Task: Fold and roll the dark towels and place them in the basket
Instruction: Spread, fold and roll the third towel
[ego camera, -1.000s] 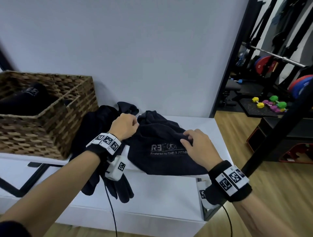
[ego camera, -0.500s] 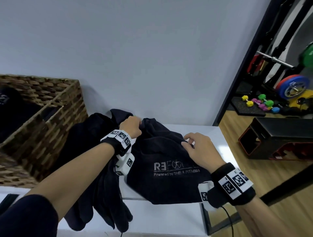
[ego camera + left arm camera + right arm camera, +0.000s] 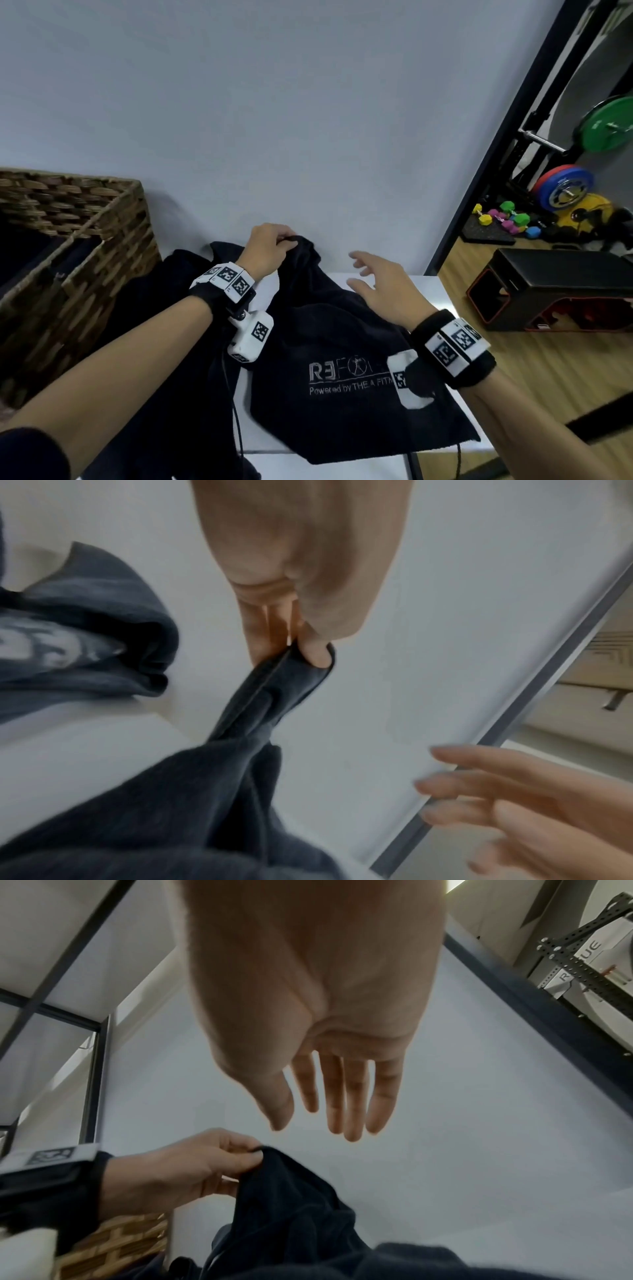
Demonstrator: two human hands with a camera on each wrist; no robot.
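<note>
A dark towel [image 3: 342, 342] with white "REFORM" lettering lies bunched on the white table [image 3: 435, 291]. My left hand [image 3: 270, 250] pinches its far corner between thumb and fingers and holds it up near the wall; the left wrist view shows the towel [image 3: 267, 696] pulled taut under the pinch of the left hand [image 3: 301, 647]. My right hand [image 3: 373, 277] hovers over the towel's right side with fingers spread and holding nothing; in the right wrist view this right hand [image 3: 329, 1096] is straight-fingered above the towel [image 3: 291, 1204]. A woven basket [image 3: 102, 260] stands at the left.
More dark towels [image 3: 164, 308] lie heaped between basket and lifted towel, hanging over the table's front edge. Something dark lies inside the basket. A grey wall [image 3: 308, 120] rises right behind the table. On the right are a black bench [image 3: 555, 291], weight plates and small dumbbells [image 3: 503, 219].
The left hand has lifted the towel's corner up and toward the wall. The right hand has let go of the towel's edge and risen with fingers spread. The camera has tilted upward.
</note>
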